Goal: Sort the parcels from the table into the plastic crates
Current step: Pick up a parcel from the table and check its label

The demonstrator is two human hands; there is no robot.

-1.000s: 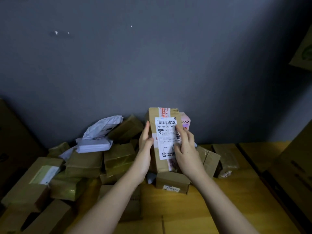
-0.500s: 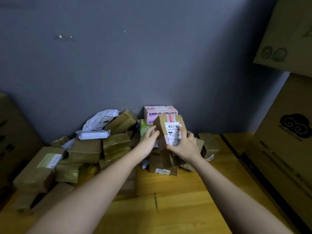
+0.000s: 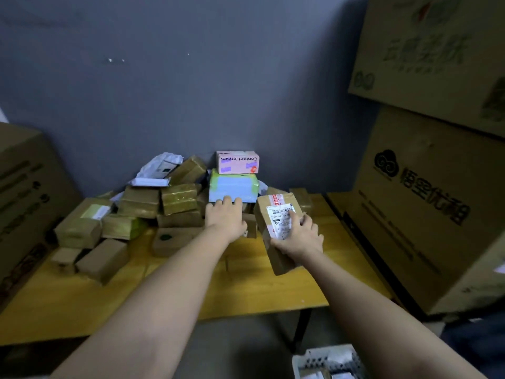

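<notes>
Right hand grips brown taped parcel, white barcode label up; left hand relaxed, fingers touching blue-green parcel.

At 3 o'clock, a matt brown cardboard parcel bears a white paper label. At 9 o'clock, glossy taped boxes sit on the smooth yellow wooden table.
</notes>
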